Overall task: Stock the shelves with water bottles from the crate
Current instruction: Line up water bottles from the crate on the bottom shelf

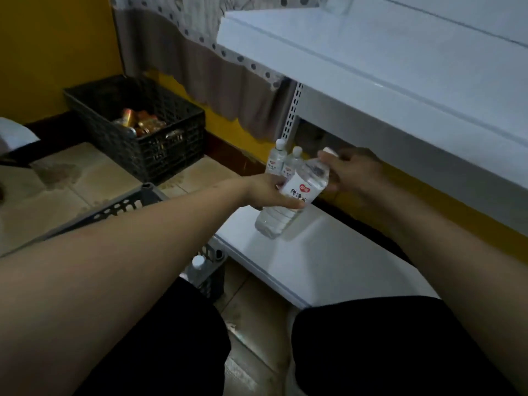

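Clear plastic water bottle with white label [294,195], tilted above the white metal bottom shelf [314,252], gripped mid-body by left hand [271,192], pinched at the cap end by right hand [354,170]. Placing step, likely: next, upright beside two standing bottles [284,162].

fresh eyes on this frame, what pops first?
The tilted water bottle at centre, gripped by both hands: left hand round its body, right hand at the cap end, above the lower white shelf. Two bottles stand behind it; a black crate of cans sits far left.
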Available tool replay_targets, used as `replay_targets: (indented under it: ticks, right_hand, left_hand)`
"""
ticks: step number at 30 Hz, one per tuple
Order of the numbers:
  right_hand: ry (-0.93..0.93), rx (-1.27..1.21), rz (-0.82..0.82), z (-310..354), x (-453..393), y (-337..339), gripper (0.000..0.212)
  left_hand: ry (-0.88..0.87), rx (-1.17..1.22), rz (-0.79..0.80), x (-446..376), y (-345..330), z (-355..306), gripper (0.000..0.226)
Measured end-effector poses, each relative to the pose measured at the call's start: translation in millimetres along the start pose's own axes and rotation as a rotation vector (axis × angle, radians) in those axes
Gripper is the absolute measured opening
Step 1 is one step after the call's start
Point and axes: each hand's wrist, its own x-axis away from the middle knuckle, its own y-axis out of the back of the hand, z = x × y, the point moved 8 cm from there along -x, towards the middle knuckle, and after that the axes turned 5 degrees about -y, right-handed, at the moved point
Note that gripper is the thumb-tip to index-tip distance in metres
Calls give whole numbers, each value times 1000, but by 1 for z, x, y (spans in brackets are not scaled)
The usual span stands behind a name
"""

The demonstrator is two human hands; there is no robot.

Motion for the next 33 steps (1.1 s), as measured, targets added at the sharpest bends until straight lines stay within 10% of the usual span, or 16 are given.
replay_targets:
  ticks: [14, 23, 33]
  right_hand:
    - [-132, 255, -26, -94, -179, -57, 45]
    - [-270, 83, -227, -138, -254, -64, 62]
    - [-251, -16, -273, -141, -274, -80, 54]
  left_hand:
    - [370, -64, 397, -107, -50, 105, 74]
    - [233, -511, -22, -124, 23, 133, 62]
    - [97, -752, 93, -118, -7, 138, 62]
